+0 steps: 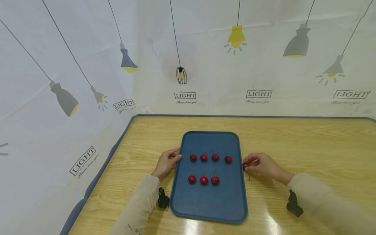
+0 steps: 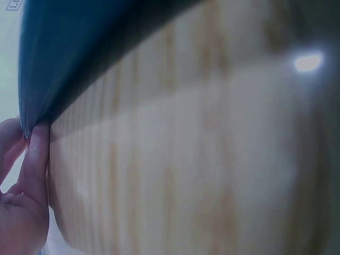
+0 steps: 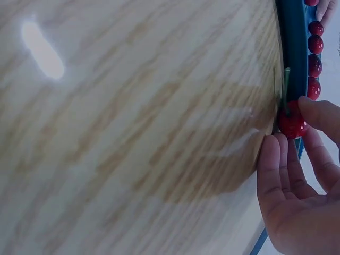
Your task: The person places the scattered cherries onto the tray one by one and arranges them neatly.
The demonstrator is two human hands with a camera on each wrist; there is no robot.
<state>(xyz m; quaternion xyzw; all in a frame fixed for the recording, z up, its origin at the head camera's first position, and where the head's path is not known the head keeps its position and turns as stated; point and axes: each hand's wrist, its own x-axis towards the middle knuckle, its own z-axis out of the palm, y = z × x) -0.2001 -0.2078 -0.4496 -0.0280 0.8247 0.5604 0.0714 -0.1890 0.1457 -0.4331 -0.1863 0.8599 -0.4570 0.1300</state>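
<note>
A dark blue tray (image 1: 209, 202) lies on the wooden table, with red cherries in two rows on it. The far row (image 1: 204, 157) has several cherries, the near row (image 1: 204, 180) three, most with visible stems. At the tray's left edge, my left hand (image 1: 166, 163) holds the rim between thumb and fingers; the left wrist view shows the fingers (image 2: 37, 154) against it. Just outside the right edge, my right hand (image 1: 262, 165) pinches one more cherry (image 3: 293, 121) between thumb and fingers. In the right wrist view its green stem (image 3: 287, 87) points upward.
The pale wood table (image 1: 308, 143) extends on both sides of the tray. A white sheet (image 1: 211, 65) printed with lamps hangs behind and at the left. Black devices (image 1: 163, 198) are on both wrists, below beige sleeves (image 1: 138, 205).
</note>
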